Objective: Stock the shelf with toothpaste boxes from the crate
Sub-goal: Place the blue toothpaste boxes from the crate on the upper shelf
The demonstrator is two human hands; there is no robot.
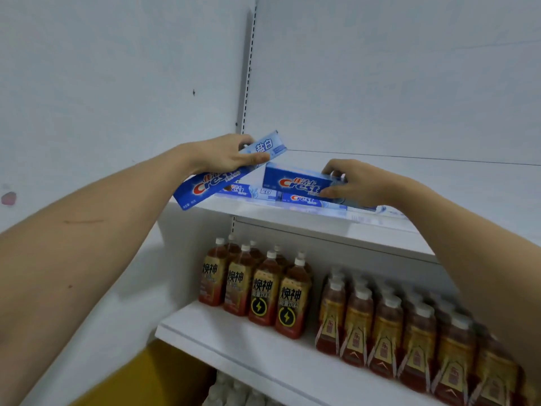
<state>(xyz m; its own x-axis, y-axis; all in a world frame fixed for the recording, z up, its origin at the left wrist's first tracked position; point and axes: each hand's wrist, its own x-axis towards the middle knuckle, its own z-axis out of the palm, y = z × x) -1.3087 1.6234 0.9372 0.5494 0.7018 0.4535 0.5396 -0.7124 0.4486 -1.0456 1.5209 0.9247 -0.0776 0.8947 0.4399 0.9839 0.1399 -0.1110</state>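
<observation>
The shelf unit (336,227) fills the view: a white top shelf at about hand height, and below it a shelf packed with bottles (263,291) of reddish drink. A yellow patch (152,373) shows at the bottom edge; whether it is the crate cannot be told.

On the top shelf, near its left end, lie flat boxes (257,191) of blue toothpaste in a row along the front edge, long sides running left to right.

The left hand (222,156) holds a tilted box (228,171) in the air just above and left of that row. Its long axis slopes from low-left, out past the shelf edge, up to the right toward the back wall. The thumb lies across its front face and the fingers curl behind its upper edge.

The right hand (354,183) grips a second box (295,183) by its right end, fingers over the top, thumb under. This box is nearly level, parallel to the row, and sits on or just over the lower boxes; contact is not clear.

The right hand's box looks all but placed. The left one is the next concern: it lies left of the stack and skewed, so it likely needs turning level and sliding right and inward to sit beside or upon the others.
</observation>
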